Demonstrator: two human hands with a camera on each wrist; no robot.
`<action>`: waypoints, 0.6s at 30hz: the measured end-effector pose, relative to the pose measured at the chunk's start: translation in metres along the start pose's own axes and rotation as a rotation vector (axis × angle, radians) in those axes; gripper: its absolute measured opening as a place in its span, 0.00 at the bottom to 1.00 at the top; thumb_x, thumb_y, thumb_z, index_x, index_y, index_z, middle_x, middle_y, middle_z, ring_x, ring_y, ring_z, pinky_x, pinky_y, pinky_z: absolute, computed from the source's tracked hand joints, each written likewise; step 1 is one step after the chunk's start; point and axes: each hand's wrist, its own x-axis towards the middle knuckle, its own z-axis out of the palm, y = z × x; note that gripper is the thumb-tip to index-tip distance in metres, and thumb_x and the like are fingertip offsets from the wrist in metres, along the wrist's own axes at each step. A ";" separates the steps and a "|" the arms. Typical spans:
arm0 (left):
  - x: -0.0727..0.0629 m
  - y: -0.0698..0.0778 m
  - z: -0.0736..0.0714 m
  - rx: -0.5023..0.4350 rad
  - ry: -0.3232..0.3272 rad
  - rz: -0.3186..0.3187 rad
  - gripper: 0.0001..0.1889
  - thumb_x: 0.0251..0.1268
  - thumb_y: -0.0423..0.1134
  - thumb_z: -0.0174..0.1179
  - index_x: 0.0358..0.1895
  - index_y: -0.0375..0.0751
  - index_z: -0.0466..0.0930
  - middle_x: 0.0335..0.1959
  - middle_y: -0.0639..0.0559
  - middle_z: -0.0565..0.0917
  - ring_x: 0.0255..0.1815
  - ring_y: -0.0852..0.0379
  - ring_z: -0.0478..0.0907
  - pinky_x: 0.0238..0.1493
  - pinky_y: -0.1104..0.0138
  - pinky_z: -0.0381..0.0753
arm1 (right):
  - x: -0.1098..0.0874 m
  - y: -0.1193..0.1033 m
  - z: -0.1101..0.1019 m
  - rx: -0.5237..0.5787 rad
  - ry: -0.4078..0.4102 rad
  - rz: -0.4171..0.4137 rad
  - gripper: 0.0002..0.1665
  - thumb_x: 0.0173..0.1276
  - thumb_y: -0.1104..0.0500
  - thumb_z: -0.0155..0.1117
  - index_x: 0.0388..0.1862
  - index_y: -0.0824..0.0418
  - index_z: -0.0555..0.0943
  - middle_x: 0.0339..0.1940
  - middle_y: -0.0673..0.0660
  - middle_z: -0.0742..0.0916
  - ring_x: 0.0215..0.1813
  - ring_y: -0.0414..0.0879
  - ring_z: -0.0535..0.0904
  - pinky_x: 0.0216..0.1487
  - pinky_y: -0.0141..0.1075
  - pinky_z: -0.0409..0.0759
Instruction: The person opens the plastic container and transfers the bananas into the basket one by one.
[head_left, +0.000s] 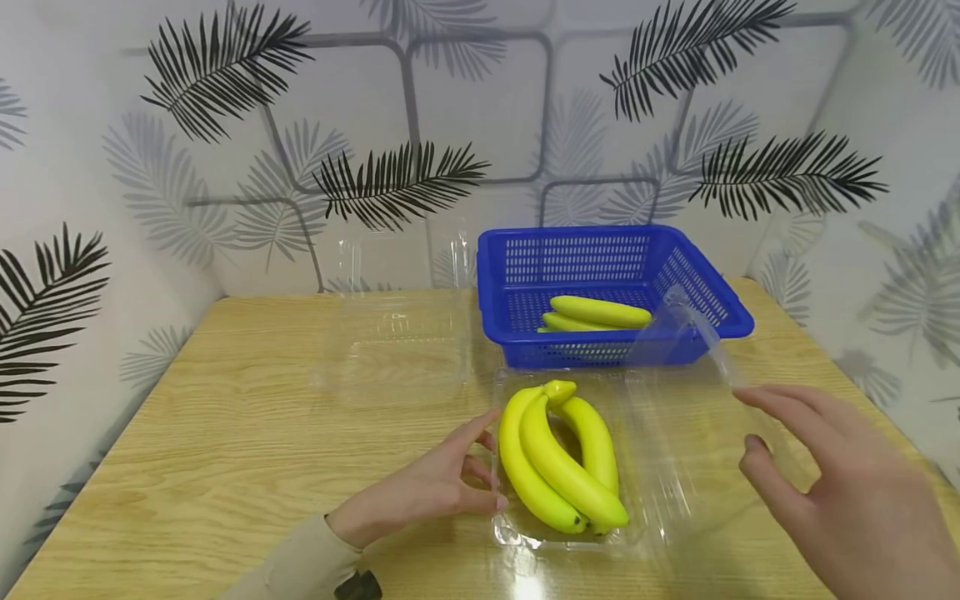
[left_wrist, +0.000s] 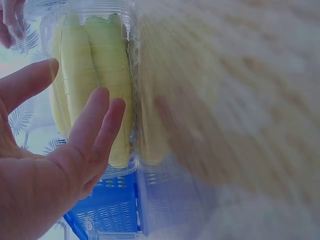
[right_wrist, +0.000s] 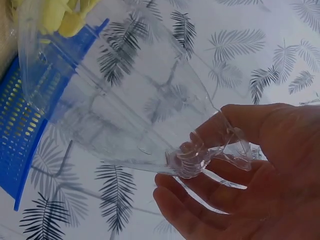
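Observation:
In the head view, a clear plastic clamshell box (head_left: 558,543) stands on the table with a bunch of bananas (head_left: 566,471) in its base. My left hand (head_left: 457,475) lies along the box's left side, thumb near the front corner and fingers spread at the wall. The left wrist view shows the bananas (left_wrist: 80,75) through the plastic, beyond my left hand's (left_wrist: 65,155) fingers. The box's lid (head_left: 693,450) is hinged up on the right, tilted. My right hand (head_left: 847,483) touches its outer edge, thumb and forefinger apart. In the right wrist view, the lid's corner (right_wrist: 187,162) overlaps my right hand's (right_wrist: 270,165) fingers.
Behind the box stands a blue plastic basket (head_left: 495,333) with several bananas (head_left: 600,311) inside. To its left, a second clear clamshell box (head_left: 405,367) sits with its lid up. A leaf-patterned wall covering (head_left: 480,108) closes off the back of the wooden table (head_left: 247,417).

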 end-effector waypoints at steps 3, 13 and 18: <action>0.001 -0.001 0.001 0.005 0.000 0.005 0.54 0.55 0.35 0.71 0.80 0.49 0.44 0.58 0.46 0.65 0.46 0.53 0.79 0.44 0.63 0.77 | -0.002 0.010 -0.001 -0.003 0.008 -0.004 0.24 0.51 0.67 0.64 0.51 0.60 0.85 0.47 0.56 0.85 0.44 0.48 0.78 0.38 0.29 0.67; -0.001 0.000 0.000 0.023 0.013 -0.016 0.54 0.55 0.36 0.72 0.80 0.50 0.44 0.59 0.46 0.66 0.47 0.53 0.79 0.45 0.62 0.77 | -0.014 0.034 0.003 0.036 -0.003 0.124 0.26 0.47 0.80 0.64 0.47 0.64 0.85 0.43 0.57 0.84 0.40 0.15 0.64 0.34 0.13 0.65; 0.000 0.000 0.001 0.022 0.016 -0.025 0.53 0.55 0.37 0.72 0.80 0.52 0.45 0.59 0.47 0.66 0.47 0.53 0.79 0.48 0.60 0.76 | -0.026 0.054 0.008 0.070 -0.086 0.251 0.25 0.49 0.81 0.64 0.48 0.68 0.84 0.41 0.62 0.83 0.38 0.14 0.63 0.28 0.13 0.67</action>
